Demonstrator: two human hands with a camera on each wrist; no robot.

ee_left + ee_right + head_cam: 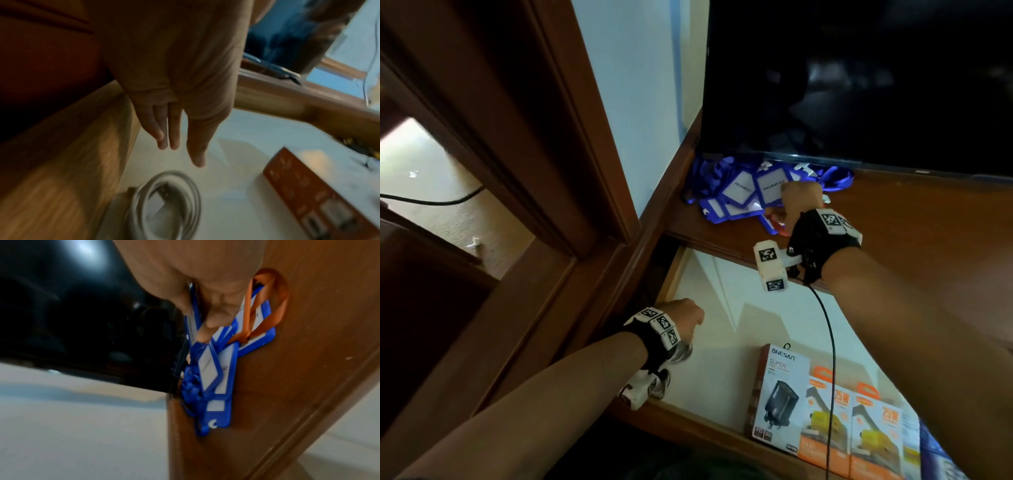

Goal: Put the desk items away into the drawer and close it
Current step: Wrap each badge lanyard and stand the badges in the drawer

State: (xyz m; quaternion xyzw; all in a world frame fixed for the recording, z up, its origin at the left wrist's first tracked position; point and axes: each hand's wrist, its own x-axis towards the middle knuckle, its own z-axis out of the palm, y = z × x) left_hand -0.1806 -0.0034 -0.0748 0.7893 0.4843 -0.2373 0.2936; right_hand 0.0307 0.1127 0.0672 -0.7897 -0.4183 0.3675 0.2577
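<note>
R hand (799,202) grip pinches blue badges (743,192); L hand (683,317) slack, empty; 3 boxes (825,407) in drawer (671,274).

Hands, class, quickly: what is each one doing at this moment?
Left hand: open, fingers straight, holding nothing, above the drawer floor.
Right hand: on the blue badge holders on the desk; whether it grips them cannot be told.

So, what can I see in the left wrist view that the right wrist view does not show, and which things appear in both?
Only the left wrist view shows the left hand with straight fingers over the open wooden drawer, a coiled white cable and a brown carton. Only the right wrist view shows the right hand pinching blue plastic badge holders with an orange strap. Both show the brown wooden desk and the black screen.
</note>
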